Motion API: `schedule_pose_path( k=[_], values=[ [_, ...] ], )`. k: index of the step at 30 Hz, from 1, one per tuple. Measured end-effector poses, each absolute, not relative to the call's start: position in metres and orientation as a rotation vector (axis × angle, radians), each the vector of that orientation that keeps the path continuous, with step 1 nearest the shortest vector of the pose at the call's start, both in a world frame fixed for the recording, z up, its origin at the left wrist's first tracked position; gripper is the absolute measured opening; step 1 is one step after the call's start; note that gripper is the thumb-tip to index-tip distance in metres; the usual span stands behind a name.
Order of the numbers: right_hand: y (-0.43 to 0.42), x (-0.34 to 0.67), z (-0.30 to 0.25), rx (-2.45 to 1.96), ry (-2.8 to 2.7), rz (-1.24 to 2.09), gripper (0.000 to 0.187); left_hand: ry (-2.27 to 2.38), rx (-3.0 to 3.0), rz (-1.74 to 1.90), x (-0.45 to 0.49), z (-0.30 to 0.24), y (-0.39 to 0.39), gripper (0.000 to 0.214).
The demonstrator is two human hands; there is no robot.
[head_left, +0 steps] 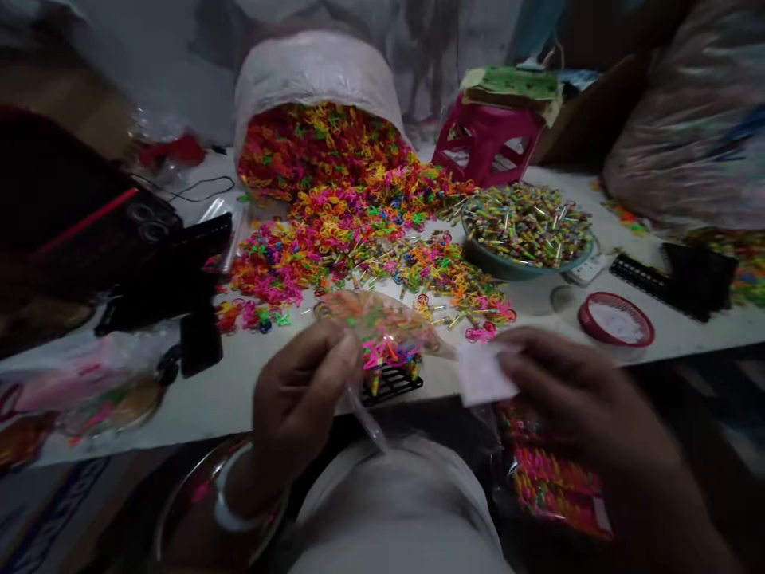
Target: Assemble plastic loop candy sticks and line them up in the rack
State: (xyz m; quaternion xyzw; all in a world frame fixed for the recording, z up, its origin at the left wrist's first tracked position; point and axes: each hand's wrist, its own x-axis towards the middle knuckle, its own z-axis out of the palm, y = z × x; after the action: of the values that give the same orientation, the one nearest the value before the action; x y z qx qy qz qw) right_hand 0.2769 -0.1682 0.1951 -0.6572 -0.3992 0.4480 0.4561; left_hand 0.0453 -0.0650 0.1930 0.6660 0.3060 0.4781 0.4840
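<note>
My left hand [307, 395] is closed, thumb pressed on the fingers, on a clear plastic bag [388, 315] that stretches to the right in front of me. Bright coloured pieces show in or through the bag; I cannot tell which. In my right hand [565, 391] a small white paper square [485, 373] is pinched between thumb and fingers. The bag's right end reaches close to that paper, and whether the right hand touches it is unclear. Below the bag, a black slotted rack [394, 384] stands at the table edge with coloured pieces on it.
A big white sack [316, 68] lies tipped, spilling small coloured plastic pieces [335, 231] over the table. At right stand a green bowl [519, 267] of small tubes, a red basket [615, 319] and a pink stool [490, 139]. A black phone-like object [200, 343] lies left.
</note>
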Motion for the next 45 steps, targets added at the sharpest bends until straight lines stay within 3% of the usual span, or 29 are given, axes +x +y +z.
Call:
schedule_pose_path(
  k=[3, 5, 10, 16, 20, 23, 28, 35, 39, 42, 45],
  values=[
    [-0.165, 0.224, 0.177, -1.327, -1.087, 1.754, 0.031, 0.704, 1.859, 1.028, 0.036, 0.18, -0.09, 0.026],
    [-0.163, 0.207, 0.156, -1.247, -0.996, 1.808, 0.034, 0.672, 2.079, 1.003, 0.028, 0.172, -0.101, 0.023],
    [-0.177, 0.189, 0.114, -1.253, -0.599, 1.506, 0.029, 0.476, 2.398, 1.095, 0.016, 0.146, -0.116, 0.018],
    [-0.195, 0.156, 0.09, -1.306, -0.453, 1.501, 0.033, 0.282, 2.472, 1.07, 0.012, 0.089, -0.141, 0.013],
    [-0.178, 0.14, 0.071, -1.412, -0.409, 1.277, 0.035, 0.257, 2.519, 1.102, 0.012, 0.065, -0.156, 0.015],
    [-0.165, 0.139, 0.062, -1.479, -0.5, 1.158, 0.035, 0.219, 2.539, 1.114, 0.012, 0.058, -0.159, 0.019],
    [-0.175, 0.147, 0.057, -1.759, -0.888, 0.729, 0.019, 0.237, 2.51, 1.115, 0.01, 0.053, -0.155, 0.018],
    [-0.171, 0.155, 0.049, -1.897, -1.138, 0.442, 0.014, 0.187, 2.54, 1.116, 0.014, 0.049, -0.155, 0.022],
    [-0.164, 0.156, 0.048, -1.782, -0.748, 0.798, 0.018, 0.169, 2.563, 1.125, 0.018, 0.047, -0.154, 0.02],
    [-0.157, 0.153, 0.051, -1.554, -0.512, 1.122, 0.033, 0.153, 2.591, 1.147, 0.019, 0.046, -0.154, 0.017],
    [-0.152, 0.151, 0.059, -1.329, -0.475, 1.188, 0.049, 0.171, 2.602, 1.136, 0.021, 0.044, -0.154, 0.016]
  ],
)
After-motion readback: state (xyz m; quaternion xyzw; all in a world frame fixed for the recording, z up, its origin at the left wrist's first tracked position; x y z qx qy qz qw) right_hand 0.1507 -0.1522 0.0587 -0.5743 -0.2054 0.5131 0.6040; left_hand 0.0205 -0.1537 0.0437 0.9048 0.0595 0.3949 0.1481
